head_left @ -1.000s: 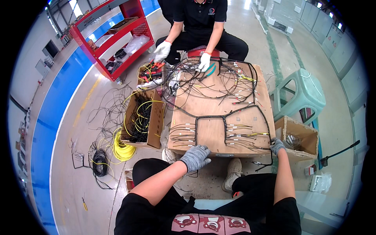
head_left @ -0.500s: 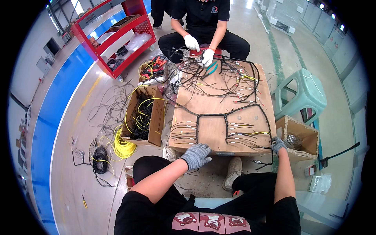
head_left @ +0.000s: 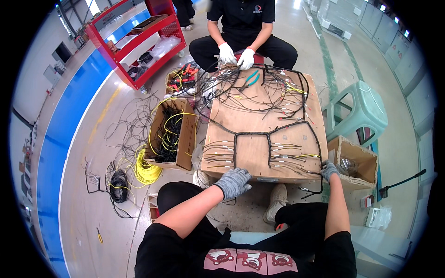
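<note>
A black-wrapped wire harness (head_left: 252,134) lies on a wooden board (head_left: 252,160), its thin labelled wires fanned out sideways. My left hand (head_left: 233,183), in a grey glove, is closed at the near edge around a harness branch that runs down into it; the fingers partly hide the branch. At the near right corner my gloved right hand (head_left: 329,171) grips the right-hand branch, whose end hangs below the board. Teal-handled pliers (head_left: 251,80) lie among loose wires on the far half. Across the board, a co-worker's white-gloved hands (head_left: 237,56) work at the far wires.
Left of the board stand a cardboard box of black wires (head_left: 185,134), a yellow wire coil (head_left: 148,170) and a black coil (head_left: 119,185). A red cart (head_left: 127,78) stands behind them. To the right are a pale green stool (head_left: 359,106) and an open carton (head_left: 354,162).
The co-worker's hands have drawn slightly apart and back toward the board's far edge. The view has shifted a little; my hands stay at the same places on the harness.
</note>
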`<state>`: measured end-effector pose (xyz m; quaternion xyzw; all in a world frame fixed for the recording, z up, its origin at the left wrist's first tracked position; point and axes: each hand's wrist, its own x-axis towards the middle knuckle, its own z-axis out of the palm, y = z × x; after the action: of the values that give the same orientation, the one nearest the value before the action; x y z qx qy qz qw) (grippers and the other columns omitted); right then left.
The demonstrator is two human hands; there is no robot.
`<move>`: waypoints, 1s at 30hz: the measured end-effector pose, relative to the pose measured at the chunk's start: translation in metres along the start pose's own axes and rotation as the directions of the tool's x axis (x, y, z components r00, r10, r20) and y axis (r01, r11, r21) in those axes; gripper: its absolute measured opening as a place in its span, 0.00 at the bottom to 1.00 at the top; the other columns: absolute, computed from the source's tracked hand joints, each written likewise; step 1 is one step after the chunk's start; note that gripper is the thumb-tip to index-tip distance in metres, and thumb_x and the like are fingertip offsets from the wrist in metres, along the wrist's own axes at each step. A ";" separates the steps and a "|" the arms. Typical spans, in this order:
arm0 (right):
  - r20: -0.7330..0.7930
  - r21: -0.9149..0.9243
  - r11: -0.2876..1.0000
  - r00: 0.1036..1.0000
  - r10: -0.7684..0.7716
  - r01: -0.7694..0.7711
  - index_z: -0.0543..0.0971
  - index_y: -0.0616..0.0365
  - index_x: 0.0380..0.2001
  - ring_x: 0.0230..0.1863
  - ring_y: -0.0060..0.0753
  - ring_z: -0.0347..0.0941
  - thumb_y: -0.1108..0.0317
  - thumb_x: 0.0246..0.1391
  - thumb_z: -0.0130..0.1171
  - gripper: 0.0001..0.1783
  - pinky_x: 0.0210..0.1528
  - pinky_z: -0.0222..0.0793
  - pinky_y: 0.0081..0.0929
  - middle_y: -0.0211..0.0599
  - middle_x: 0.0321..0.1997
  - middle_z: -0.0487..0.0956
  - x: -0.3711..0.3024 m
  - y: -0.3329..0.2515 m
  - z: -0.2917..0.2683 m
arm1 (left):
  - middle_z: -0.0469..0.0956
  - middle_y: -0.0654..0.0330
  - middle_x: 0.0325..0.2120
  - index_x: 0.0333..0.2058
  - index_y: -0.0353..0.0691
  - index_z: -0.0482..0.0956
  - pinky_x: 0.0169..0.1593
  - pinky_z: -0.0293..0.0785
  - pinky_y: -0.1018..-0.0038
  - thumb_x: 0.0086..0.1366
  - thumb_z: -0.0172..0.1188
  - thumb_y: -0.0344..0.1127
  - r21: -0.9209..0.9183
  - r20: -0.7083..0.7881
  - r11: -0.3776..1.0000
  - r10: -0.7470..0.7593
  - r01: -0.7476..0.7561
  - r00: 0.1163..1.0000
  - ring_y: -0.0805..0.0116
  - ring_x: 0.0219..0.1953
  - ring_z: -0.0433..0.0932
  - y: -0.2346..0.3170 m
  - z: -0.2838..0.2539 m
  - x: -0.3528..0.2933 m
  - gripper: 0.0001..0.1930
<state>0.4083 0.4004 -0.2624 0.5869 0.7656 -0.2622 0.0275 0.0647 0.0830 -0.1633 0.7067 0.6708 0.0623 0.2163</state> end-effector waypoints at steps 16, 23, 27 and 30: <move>0.039 0.032 0.999 0.999 -0.016 0.014 0.71 0.58 0.34 0.24 0.27 0.69 0.79 0.34 0.59 0.18 0.28 0.67 0.24 0.33 0.22 0.73 0.003 0.000 0.001 | 0.71 0.50 0.38 0.42 0.35 0.71 0.48 0.65 0.63 0.57 0.52 0.44 -0.002 0.023 1.000 0.003 -0.003 1.000 0.54 0.43 0.70 0.002 -0.002 -0.002 0.19; 0.038 0.016 1.000 0.999 0.008 -0.009 0.71 0.58 0.35 0.25 0.29 0.70 0.77 0.34 0.59 0.18 0.29 0.68 0.25 0.36 0.23 0.74 -0.004 -0.007 -0.005 | 0.71 0.50 0.38 0.42 0.36 0.71 0.48 0.65 0.63 0.57 0.52 0.44 0.004 0.022 1.000 0.009 -0.009 1.000 0.54 0.43 0.70 0.003 -0.003 -0.001 0.19; 0.048 -0.006 1.000 0.999 0.015 -0.014 0.71 0.58 0.35 0.24 0.28 0.70 0.77 0.34 0.60 0.18 0.28 0.68 0.25 0.35 0.22 0.73 -0.002 -0.006 -0.004 | 0.71 0.51 0.38 0.42 0.36 0.71 0.48 0.65 0.63 0.57 0.52 0.44 0.008 0.016 1.000 0.010 -0.010 1.000 0.54 0.43 0.70 0.002 -0.001 -0.001 0.19; 0.036 -0.011 1.000 0.999 0.000 0.001 0.71 0.58 0.35 0.23 0.27 0.69 0.78 0.34 0.60 0.18 0.27 0.67 0.25 0.35 0.21 0.73 -0.003 -0.006 -0.003 | 0.71 0.51 0.38 0.42 0.36 0.71 0.48 0.65 0.63 0.57 0.52 0.44 0.000 0.011 1.000 0.014 -0.014 1.000 0.54 0.43 0.70 0.001 -0.001 -0.002 0.19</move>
<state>0.4044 0.3982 -0.2563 0.5817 0.7665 -0.2686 0.0446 0.0657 0.0814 -0.1618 0.7116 0.6648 0.0597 0.2194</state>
